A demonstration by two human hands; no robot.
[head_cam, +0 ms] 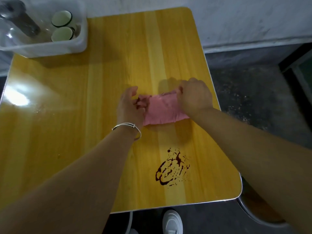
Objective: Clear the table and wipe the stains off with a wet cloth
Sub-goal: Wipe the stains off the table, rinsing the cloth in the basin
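Currently, you hold the pink cloth [162,110] w/ both hands over the right half of the table [67,115], close to its right edge and approx. midway between the far and near edges. Your left hand [131,105] has its fingers curled into the cloth's left end, where dark marks show on the fabric; the thumb is lifted clear. Your right hand [195,97] is closed over the right end, knuckles up, fingertips hidden. Whether the cloth rests on the surface or hangs just above it can't be confirmed.

Step in hand, by my reading: refolding the cloth to get a clean face for wiping. Recommendations:
- Turn the soiled left end inward so it doesn't re-smear.
- Make a flat pad, not a bunch, for even pressure.
- Then take it to the stain [173,168], which lies near the near right corner, well apart from the cloth, i.e. untreated.
- The stain looks wet and beaded, so blot first, then wipe from the outer droplets toward the middle to avoid spreading.

Orientation: the cloth's long axis runs roughly parallel to the near edge. Its left end points toward the table's middle. Its right end points toward the right edge, angled slightly to the far side.

Clearing appears done: the plastic bin [81,48] at the far left corner holds two cups [61,18] plus other items too blurred to ID.
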